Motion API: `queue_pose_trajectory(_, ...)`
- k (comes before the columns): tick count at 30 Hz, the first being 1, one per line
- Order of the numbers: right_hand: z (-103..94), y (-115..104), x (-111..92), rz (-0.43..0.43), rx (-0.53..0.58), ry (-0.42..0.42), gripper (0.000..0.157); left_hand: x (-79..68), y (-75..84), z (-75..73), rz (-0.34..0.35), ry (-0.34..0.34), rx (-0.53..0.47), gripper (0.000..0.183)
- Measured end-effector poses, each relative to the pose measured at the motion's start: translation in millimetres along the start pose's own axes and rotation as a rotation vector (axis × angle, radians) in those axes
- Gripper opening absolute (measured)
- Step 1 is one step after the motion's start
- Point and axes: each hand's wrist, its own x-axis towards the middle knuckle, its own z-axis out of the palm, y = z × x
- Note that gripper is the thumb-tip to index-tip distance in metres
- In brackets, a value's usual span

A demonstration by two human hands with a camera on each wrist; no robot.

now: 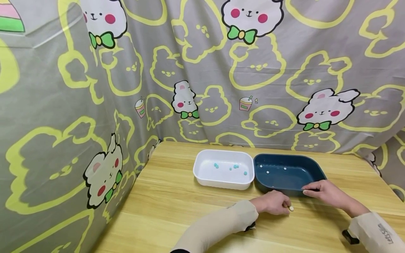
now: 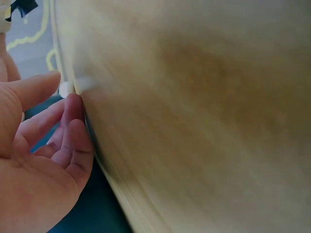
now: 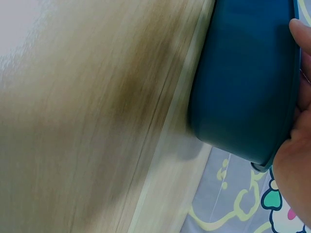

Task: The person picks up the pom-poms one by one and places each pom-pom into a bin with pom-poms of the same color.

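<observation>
My left hand (image 1: 276, 202) is low over the table in front of the dark blue tub (image 1: 278, 185). Its thumb and index finger pinch a small white ball (image 1: 291, 208), which shows at the fingertips in the left wrist view too (image 2: 66, 89). The other fingers curl in beneath. At the tub's front right, my right hand (image 1: 327, 193) grips the rim, with the thumb (image 3: 302, 35) over the edge and the fingers partly hidden behind the wall. Several small white balls (image 1: 285, 168) lie scattered on the tub's floor.
A white tub (image 1: 223, 184) stands against the blue one's left side, with several small turquoise balls (image 1: 245, 173) inside. Both rest on a wooden table (image 1: 152, 211). Patterned grey curtains (image 1: 209, 70) hang behind the table and along its left side.
</observation>
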Motion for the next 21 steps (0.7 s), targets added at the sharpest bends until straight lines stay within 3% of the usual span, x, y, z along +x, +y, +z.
queue_pose_trajectory(11,1.1,4.6,0.3,0.008,0.0,-0.011,0.021,6.4,11.0,5.1,-0.088,-0.014,-0.033,0.011)
queue_pose_trajectory(21,0.9,3.6,0.1,0.009,0.03,-0.029,0.024,6.7,14.5,4.9,-0.084,0.008,-0.009,0.008)
